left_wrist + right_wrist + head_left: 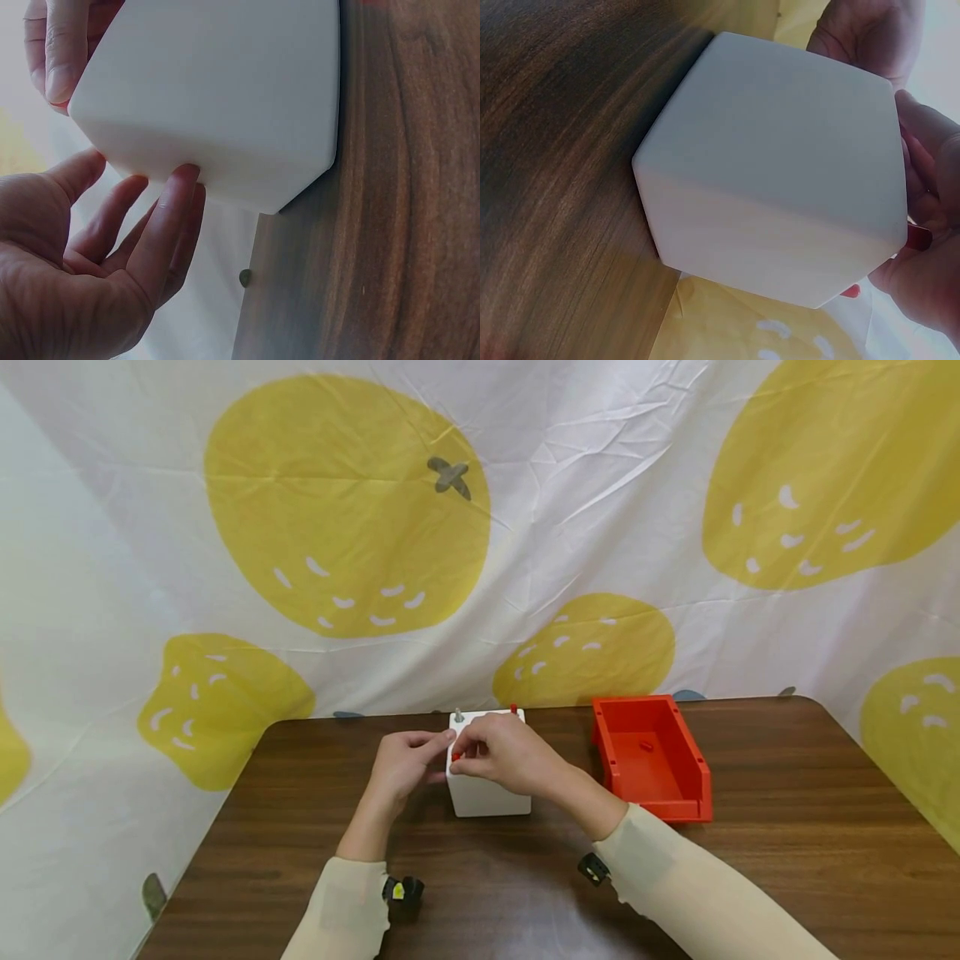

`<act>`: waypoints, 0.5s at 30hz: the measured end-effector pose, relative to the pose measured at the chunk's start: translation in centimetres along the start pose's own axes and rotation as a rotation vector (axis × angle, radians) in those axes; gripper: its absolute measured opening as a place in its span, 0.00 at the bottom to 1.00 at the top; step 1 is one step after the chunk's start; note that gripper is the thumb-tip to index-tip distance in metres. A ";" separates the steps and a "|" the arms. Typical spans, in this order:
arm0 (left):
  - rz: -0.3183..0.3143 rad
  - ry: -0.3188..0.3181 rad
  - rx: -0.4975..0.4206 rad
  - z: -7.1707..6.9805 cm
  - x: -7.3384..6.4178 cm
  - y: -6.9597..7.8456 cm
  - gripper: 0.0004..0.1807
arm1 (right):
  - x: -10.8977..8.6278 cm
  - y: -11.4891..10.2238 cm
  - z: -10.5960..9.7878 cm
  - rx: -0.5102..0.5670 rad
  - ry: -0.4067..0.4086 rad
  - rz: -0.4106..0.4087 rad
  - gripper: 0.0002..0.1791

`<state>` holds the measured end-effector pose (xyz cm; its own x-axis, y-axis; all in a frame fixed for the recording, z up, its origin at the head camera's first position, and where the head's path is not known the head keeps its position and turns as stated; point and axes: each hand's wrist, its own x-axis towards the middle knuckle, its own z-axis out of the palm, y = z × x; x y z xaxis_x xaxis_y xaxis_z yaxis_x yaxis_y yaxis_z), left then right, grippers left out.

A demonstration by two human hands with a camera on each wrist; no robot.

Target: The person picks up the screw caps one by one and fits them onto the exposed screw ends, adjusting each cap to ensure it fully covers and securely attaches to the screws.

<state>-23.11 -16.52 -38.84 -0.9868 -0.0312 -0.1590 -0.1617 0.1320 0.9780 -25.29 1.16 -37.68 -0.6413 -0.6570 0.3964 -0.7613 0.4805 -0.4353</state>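
A white box [491, 797] stands on the table. My right hand [513, 750] reaches over its top and pinches a small red peg [456, 757] at the front left corner. My left hand [401, 767] touches the box's left side with extended fingers [169, 225], its thumb near the top edge. A silver-coloured peg [459, 716] sticks up at the back left corner, and a red peg [513, 708] at the back right. In the right wrist view another red piece [919, 238] shows at the front right top corner. My right hand hides much of the box's top.
A red open bin [652, 789] stands to the right of the box, with a small red piece [646, 746] lying in it. Behind the wooden table [787, 843] hangs a white cloth with yellow fruit shapes [345, 510]. Each wrist carries a small black device [594, 868].
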 end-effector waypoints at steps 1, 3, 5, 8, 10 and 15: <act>0.000 0.001 0.002 0.0 0.0 0.0 0.17 | 0.0 0.0 0.0 0.000 0.002 0.002 0.05; -0.001 0.003 0.005 0.0 0.0 0.0 0.17 | 0.0 -0.1 0.0 0.003 0.003 0.008 0.05; -0.006 0.003 0.006 0.0 0.1 0.0 0.17 | 0.0 -0.1 0.0 -0.001 0.003 0.014 0.05; -0.013 0.000 0.001 -0.1 0.5 -0.3 0.17 | 0.0 -0.1 0.0 -0.017 0.007 0.015 0.06; -0.016 -0.001 -0.009 -0.3 1.0 -0.8 0.18 | -0.1 -0.1 0.0 -0.034 0.011 0.009 0.06; -0.004 0.006 -0.024 -0.4 2.1 -2.3 0.21 | -0.2 0.0 -0.1 -0.062 0.013 -0.003 0.07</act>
<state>-24.79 -17.30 -41.41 -0.9861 -0.0379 -0.1618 -0.1650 0.1078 0.9804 -25.17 1.36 -37.73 -0.6398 -0.6512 0.4081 -0.7675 0.5135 -0.3837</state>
